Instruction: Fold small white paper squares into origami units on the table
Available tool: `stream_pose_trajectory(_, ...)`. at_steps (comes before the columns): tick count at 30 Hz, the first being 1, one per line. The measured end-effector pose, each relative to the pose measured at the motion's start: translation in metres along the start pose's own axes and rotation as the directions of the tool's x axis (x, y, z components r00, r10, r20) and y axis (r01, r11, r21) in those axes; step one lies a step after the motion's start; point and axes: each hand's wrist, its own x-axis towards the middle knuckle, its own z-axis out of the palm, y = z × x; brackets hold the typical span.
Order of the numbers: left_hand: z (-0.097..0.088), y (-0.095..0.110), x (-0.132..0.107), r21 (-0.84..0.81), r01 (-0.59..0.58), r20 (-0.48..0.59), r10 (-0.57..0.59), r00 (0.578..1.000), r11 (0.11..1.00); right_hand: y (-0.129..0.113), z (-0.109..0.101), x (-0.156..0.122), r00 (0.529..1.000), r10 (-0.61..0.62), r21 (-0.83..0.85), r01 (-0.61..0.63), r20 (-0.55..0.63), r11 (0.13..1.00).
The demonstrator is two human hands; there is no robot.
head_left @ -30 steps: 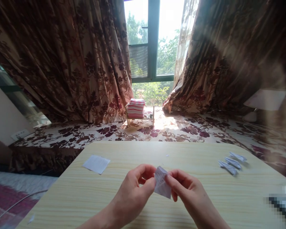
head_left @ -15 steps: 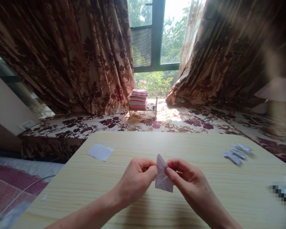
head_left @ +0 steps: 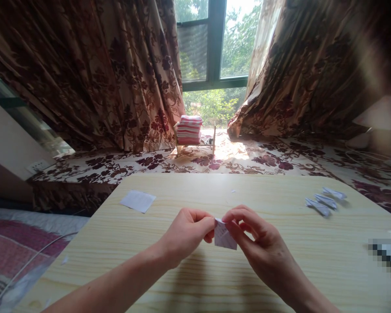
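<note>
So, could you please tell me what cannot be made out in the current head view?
In the head view:
Held paper: upper edge partly hidden by the left hand and right hand; markings too small to read.
Dark-edged object: pixelated, cut off by the right edge.

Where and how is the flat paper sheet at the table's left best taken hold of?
Probably pinch the flat paper sheet by its near corner, coming from the near side with the left hand: it lies flat, and that corner juts that way.

you can read no words or numbers here: the print on the folded paper (head_left: 225, 238) you hold is too small, and any lines on the flat sheet (head_left: 138, 201) too faint.
</note>
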Motion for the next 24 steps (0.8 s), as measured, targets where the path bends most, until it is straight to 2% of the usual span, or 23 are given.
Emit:
stream_pose_trajectory(6, -0.0005, 0.0031, -0.0004, -0.082, 0.025, 0.012, -0.024, 1.0, 0.996, -0.002, -0.0007, 0.0, 0.998, 0.02, 0.012, -0.021, 0.055, 1.0)
stream_pose_trajectory(13, -0.0004, 0.0046, -0.0005, -0.076, 0.01, 0.006, -0.01, 1.0, 0.997, -0.0022, -0.0003, 0.0, 0.995, 0.05, 0.001, -0.05, 0.086, 0.999)
stream_pose_trajectory(18, -0.0002, 0.0082, -0.0018, -0.048, 0.001, 0.036, 0.0, 0.999, 0.999, 0.0005, -0.0002, 0.0, 0.998, 0.041, 0.013, -0.042, 0.049, 0.999)
stream_pose_trajectory(21, 0.0004, 0.0082, -0.0025, 0.012, 0.024, 0.014, -0.024, 1.0, 1.0, 0.0031, 0.0003, 0.0001, 1.0, 0.01, 0.016, -0.01, 0.011, 1.0)
stream_pose_trajectory(24, 0.0005, 0.0061, -0.0018, 0.024, 0.022, -0.015, -0.022, 1.0, 0.999, 0.0042, -0.0001, 0.0009, 0.996, 0.09, 0.065, -0.088, -0.029, 0.994)
